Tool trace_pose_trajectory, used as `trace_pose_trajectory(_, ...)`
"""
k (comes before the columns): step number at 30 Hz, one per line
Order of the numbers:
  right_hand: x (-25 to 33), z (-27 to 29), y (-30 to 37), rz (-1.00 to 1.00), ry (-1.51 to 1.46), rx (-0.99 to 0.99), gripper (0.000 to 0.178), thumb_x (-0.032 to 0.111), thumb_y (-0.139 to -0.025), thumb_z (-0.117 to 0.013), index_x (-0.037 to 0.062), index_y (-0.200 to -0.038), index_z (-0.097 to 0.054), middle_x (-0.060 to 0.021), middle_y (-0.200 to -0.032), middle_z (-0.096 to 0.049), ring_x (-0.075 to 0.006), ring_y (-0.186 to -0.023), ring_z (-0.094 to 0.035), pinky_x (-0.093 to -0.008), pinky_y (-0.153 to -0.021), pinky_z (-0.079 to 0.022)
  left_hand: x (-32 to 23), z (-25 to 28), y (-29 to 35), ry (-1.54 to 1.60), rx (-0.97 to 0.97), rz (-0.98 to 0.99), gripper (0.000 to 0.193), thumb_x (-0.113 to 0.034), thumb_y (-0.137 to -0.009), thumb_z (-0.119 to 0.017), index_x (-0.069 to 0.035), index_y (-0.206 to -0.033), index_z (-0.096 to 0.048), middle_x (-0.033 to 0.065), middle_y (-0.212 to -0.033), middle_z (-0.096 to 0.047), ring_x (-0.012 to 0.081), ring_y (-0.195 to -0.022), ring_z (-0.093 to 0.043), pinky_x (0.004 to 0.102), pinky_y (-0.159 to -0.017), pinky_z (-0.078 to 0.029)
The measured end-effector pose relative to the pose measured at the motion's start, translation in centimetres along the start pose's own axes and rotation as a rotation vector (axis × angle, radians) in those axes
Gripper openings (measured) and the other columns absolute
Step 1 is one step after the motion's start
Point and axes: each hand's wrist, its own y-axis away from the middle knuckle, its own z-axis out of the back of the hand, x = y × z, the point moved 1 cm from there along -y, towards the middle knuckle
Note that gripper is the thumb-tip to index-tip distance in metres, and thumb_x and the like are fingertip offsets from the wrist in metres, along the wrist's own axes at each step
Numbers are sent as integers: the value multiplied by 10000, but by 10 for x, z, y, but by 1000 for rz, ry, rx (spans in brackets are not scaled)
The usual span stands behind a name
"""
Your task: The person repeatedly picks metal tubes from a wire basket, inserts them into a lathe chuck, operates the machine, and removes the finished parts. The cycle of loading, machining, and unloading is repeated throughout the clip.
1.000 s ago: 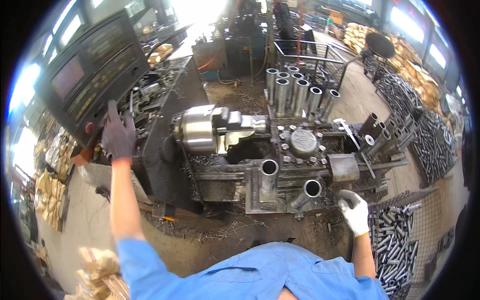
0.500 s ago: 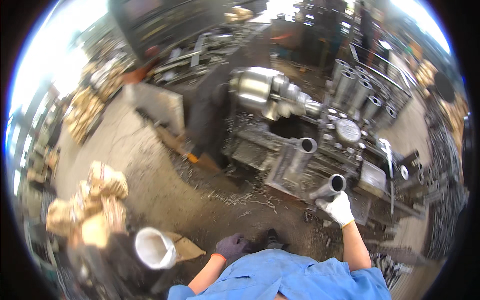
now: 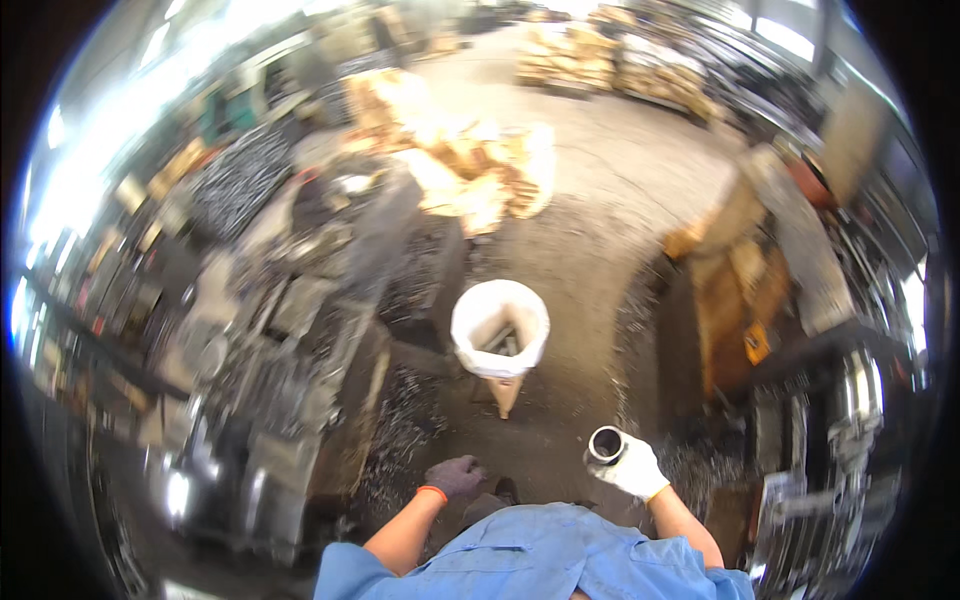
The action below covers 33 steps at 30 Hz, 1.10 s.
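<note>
From where I stand, the worker's white-gloved right hand (image 3: pixel 634 470) is held out in front of the body on the right, its bare forearm (image 3: pixel 687 527) slanting up and inward past a yellow cuff (image 3: pixel 657 493). That hand is closed around a short metal tube (image 3: pixel 597 466), gripping it from its right side, with the wrist leaning toward the middle. The tube is in the hand, out over the floor (image 3: pixel 590 270), ahead and to the right of the blue shirt (image 3: pixel 530 565). Its round open mouth faces up toward the worker's head, so I look into the dark bore; the long axis runs steeply, with the far end dropping below the rim and slightly left. It seems close to upright, though foreshortening and blur hide the exact tilt. The left hand (image 3: pixel 455 476), in a dark glove with an orange cuff (image 3: pixel 432 492), hangs low near the waist, elbow bent out, fingers toward the middle. They look loosely curled, and I cannot tell how tightly they close. Well ahead, between the two hands' lines, stands a white bucket (image 3: pixel 464 325) with metal pieces (image 3: pixel 507 343) inside. A blurred metal machine (image 3: pixel 290 430) fills the left side, and pale sacks (image 3: pixel 480 175) lie piled beyond the bucket.
</note>
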Motion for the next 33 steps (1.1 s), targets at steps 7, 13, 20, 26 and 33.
trace_pose_trajectory(7, 163, -113, -134, 595, 94, 515, 523, 368, -813, -876, 92, -1223, -704, -122, -1104, -754, -302, -1001, -733, -401, -901, -591, 185, -15, 104, 738, -701, 492, 505, -519, -968, -634, -156, -1303, -734, 175, -1259, -758, 355, -1203, -711, 445, -1020, -539)
trace_pose_trajectory(13, 305, -236, -213, 612, -355, 816, 506, 353, -806, -882, 104, -1216, -720, -152, -1124, -774, -318, -1050, -754, -407, -918, -595, 246, -143, 206, 1429, -1839, 950, 444, -304, -1038, -632, 10, -1350, -665, 212, -1328, -702, 337, -1251, -660, 438, -1055, -520)
trace_pose_trajectory(20, 403, -312, -264, 789, -108, 919, 599, 389, -751, -863, 79, -1234, -690, -201, -1146, -763, -389, -1085, -733, -430, -936, -588, 291, -226, 333, -71, -1323, 2111, 534, -354, -1023, -634, -64, -1468, -585, 176, -1432, -627, 294, -1242, -634, 419, -946, -549)
trace_pose_trajectory(26, 428, -299, -315, 1013, 405, 1155, 686, 410, -840, -772, 20, -1385, -625, -279, -1295, -705, -449, -1131, -714, -494, -993, -563, 311, -207, 339, -107, -1262, 2198, 487, -395, -1026, -640, -65, -1385, -629, 148, -1285, -681, 266, -1128, -684, 409, -852, -587)
trace_pose_trajectory(33, 525, -246, -399, 1297, 251, 1153, 446, 339, -884, -750, 82, -1247, -755, -180, -1196, -773, -338, -1056, -761, -429, -936, -596, 241, -123, 311, -116, -1241, 1978, 378, -325, -1065, -587, -15, -1267, -665, 117, -1141, -707, 281, -1078, -693, 409, -882, -573)
